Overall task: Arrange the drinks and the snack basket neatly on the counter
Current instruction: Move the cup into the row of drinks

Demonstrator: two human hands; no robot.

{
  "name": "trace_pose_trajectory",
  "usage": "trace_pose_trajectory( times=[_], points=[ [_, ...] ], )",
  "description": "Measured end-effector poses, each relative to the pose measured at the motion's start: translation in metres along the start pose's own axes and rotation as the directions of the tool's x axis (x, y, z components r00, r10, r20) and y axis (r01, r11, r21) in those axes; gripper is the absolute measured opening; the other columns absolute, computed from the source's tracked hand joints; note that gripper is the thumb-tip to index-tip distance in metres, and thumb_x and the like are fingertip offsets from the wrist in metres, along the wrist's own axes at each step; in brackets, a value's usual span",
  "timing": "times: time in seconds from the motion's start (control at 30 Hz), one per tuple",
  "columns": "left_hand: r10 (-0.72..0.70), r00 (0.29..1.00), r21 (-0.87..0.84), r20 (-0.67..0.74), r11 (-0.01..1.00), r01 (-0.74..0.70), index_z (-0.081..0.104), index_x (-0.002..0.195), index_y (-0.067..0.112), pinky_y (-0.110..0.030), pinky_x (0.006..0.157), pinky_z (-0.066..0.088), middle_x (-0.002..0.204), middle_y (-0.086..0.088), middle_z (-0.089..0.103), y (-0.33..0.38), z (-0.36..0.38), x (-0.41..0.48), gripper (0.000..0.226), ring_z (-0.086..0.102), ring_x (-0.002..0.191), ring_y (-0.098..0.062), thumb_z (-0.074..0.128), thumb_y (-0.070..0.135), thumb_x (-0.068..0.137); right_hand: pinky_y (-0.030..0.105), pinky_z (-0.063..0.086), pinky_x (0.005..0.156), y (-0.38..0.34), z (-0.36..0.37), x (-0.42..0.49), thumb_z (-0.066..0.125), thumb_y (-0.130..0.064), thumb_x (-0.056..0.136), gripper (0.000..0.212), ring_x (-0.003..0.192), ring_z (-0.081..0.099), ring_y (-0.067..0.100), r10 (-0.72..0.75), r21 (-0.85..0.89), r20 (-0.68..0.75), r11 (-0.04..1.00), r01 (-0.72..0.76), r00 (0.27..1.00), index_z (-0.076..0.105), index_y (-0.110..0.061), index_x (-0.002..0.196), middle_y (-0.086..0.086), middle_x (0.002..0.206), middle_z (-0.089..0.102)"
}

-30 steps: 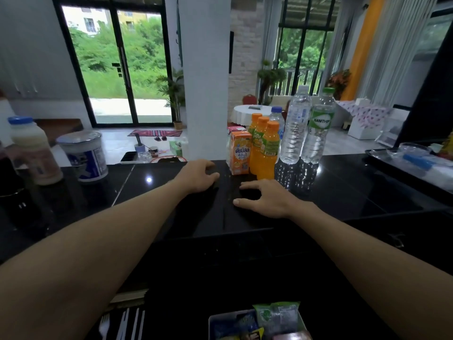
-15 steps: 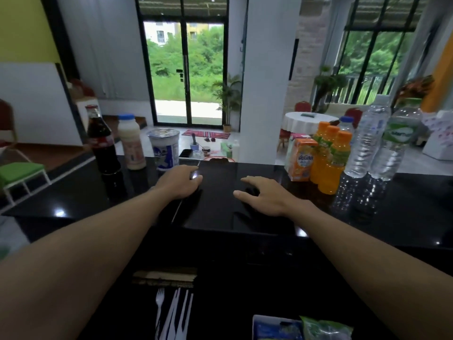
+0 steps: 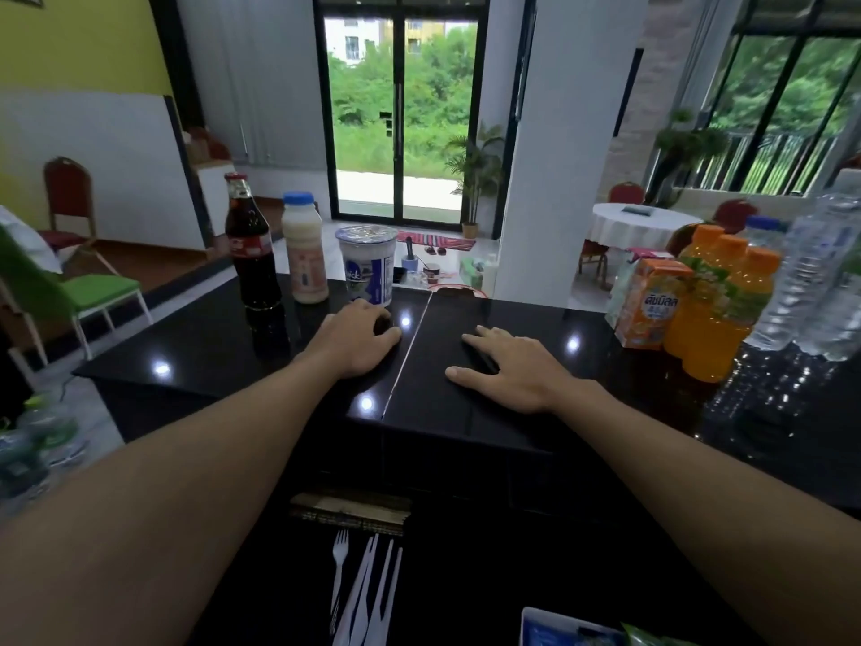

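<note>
My left hand point(image 3: 358, 338) rests on the black counter point(image 3: 205, 352) with its fingers bent under, holding nothing. My right hand point(image 3: 508, 366) lies flat beside it, fingers spread. Behind my left hand stand a cola bottle point(image 3: 251, 254), a blue-capped milk bottle point(image 3: 305, 254) and a white foil-lidded tub point(image 3: 368, 268). At the right stand an orange juice carton point(image 3: 647, 305), three orange juice bottles point(image 3: 713, 319) and clear water bottles point(image 3: 810, 282). The snack basket point(image 3: 573, 629) shows only its corner at the bottom edge, below the counter.
White plastic forks point(image 3: 358, 585) lie on a lower shelf in front of me. The counter's left end is near a green chair point(image 3: 93, 291). More water bottles point(image 3: 28, 449) stand low at the far left. A white pillar point(image 3: 559, 146) rises behind the counter.
My view has swung left, bringing the cola bottle, milk bottle and tub into sight. Both hands have slid left along the counter, the left one closer to the tub.
</note>
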State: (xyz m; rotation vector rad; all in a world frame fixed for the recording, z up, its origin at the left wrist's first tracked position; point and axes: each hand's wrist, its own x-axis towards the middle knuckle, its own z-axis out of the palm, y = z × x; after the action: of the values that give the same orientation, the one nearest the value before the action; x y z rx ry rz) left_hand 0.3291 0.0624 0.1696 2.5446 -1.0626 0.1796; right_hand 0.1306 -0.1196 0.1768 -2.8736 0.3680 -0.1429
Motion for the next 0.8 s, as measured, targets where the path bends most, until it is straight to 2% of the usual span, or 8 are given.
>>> trace_pose_trajectory(
  times=[0.13, 0.23, 0.37, 0.47, 0.57, 0.63, 0.73, 0.8],
  points=[
    [-0.014, 1.000, 0.010, 0.013, 1.000, 0.014, 0.056, 0.131, 0.025, -0.044, 0.104, 0.033, 0.138, -0.006, 0.050, 0.001, 0.002, 0.002, 0.049, 0.047, 0.129, -0.025, 0.046, 0.055, 0.094, 0.041, 0.013, 0.124, 0.001, 0.001, 0.000, 0.024, -0.094, 0.072, 0.106, 0.154, 0.016, 0.014, -0.005, -0.014, 0.003, 1.000, 0.005, 1.000, 0.029, -0.034, 0.158, -0.004, 0.167, 0.021],
    [-0.040, 0.999, -0.087, -0.021, 0.995, 0.038, 0.062, 0.122, 0.021, -0.042, 0.104, 0.040, 0.129, -0.006, 0.055, 0.000, 0.001, 0.001, 0.043, 0.053, 0.121, -0.025, 0.056, 0.050, 0.091, 0.040, 0.012, 0.124, 0.001, 0.001, 0.000, 0.026, -0.093, 0.075, 0.102, 0.154, 0.015, 0.013, 0.000, -0.019, 0.003, 1.000, 0.000, 1.000, 0.029, -0.034, 0.158, -0.004, 0.167, 0.021],
    [-0.142, 0.967, -0.289, -0.210, 0.954, 0.077, 0.062, 0.094, 0.019, -0.041, 0.088, 0.052, 0.105, -0.002, 0.059, 0.004, -0.007, 0.000, 0.023, 0.062, 0.094, -0.023, 0.070, 0.037, 0.083, 0.039, 0.011, 0.123, 0.002, 0.003, -0.001, 0.029, -0.091, 0.079, 0.097, 0.154, 0.015, 0.012, -0.001, -0.020, -0.009, 1.000, 0.001, 1.000, 0.030, -0.034, 0.158, -0.005, 0.167, 0.022],
    [-0.157, 0.915, -0.289, -0.372, 0.956, 0.046, 0.056, 0.089, 0.018, -0.036, 0.078, 0.052, 0.099, 0.001, 0.053, 0.014, -0.022, 0.006, 0.026, 0.060, 0.087, -0.021, 0.074, 0.036, 0.082, 0.040, 0.011, 0.122, 0.002, 0.003, 0.000, 0.028, -0.092, 0.077, 0.099, 0.154, 0.015, 0.013, -0.001, -0.019, -0.011, 1.000, 0.001, 1.000, 0.030, -0.035, 0.158, -0.005, 0.167, 0.021],
    [-0.140, 0.857, -0.204, -0.496, 0.978, 0.042, 0.053, 0.097, 0.017, -0.030, 0.076, 0.039, 0.102, -0.002, 0.052, 0.020, -0.037, 0.019, 0.034, 0.053, 0.092, -0.021, 0.074, 0.038, 0.081, 0.039, 0.010, 0.122, 0.002, 0.003, 0.000, 0.027, -0.093, 0.076, 0.100, 0.154, 0.015, 0.012, 0.003, -0.012, -0.015, 1.000, -0.003, 1.000, 0.030, -0.035, 0.158, -0.006, 0.167, 0.021],
    [-0.155, 0.831, -0.165, -0.534, 0.983, 0.078, 0.051, 0.110, 0.014, -0.031, 0.079, 0.037, 0.113, -0.008, 0.049, 0.022, -0.046, 0.030, 0.048, 0.049, 0.099, -0.024, 0.075, 0.043, 0.080, 0.039, 0.010, 0.122, 0.002, 0.002, -0.001, 0.028, -0.093, 0.076, 0.100, 0.154, 0.015, 0.013, 0.002, -0.008, -0.017, 1.000, -0.002, 1.000, 0.030, -0.035, 0.158, -0.006, 0.167, 0.022],
    [-0.181, 0.849, -0.133, -0.496, 0.982, 0.132, 0.045, 0.133, 0.018, -0.038, 0.087, 0.044, 0.129, -0.012, 0.040, 0.021, -0.054, 0.043, 0.070, 0.046, 0.113, -0.028, 0.074, 0.052, 0.080, 0.039, 0.010, 0.122, 0.002, 0.002, -0.001, 0.028, -0.092, 0.077, 0.099, 0.154, 0.016, 0.013, -0.008, -0.016, -0.024, 1.000, 0.008, 1.000, 0.031, -0.034, 0.157, -0.005, 0.167, 0.023],
    [-0.189, 0.877, -0.140, -0.441, 0.980, 0.141, 0.043, 0.141, 0.022, -0.040, 0.091, 0.044, 0.133, -0.012, 0.037, 0.019, -0.054, 0.050, 0.076, 0.045, 0.119, -0.030, 0.074, 0.054, 0.079, 0.040, 0.010, 0.122, 0.002, 0.002, 0.000, 0.027, -0.092, 0.077, 0.099, 0.154, 0.016, 0.013, -0.011, -0.017, -0.028, 1.000, 0.011, 1.000, 0.031, -0.034, 0.157, -0.005, 0.167, 0.023]
  ],
)
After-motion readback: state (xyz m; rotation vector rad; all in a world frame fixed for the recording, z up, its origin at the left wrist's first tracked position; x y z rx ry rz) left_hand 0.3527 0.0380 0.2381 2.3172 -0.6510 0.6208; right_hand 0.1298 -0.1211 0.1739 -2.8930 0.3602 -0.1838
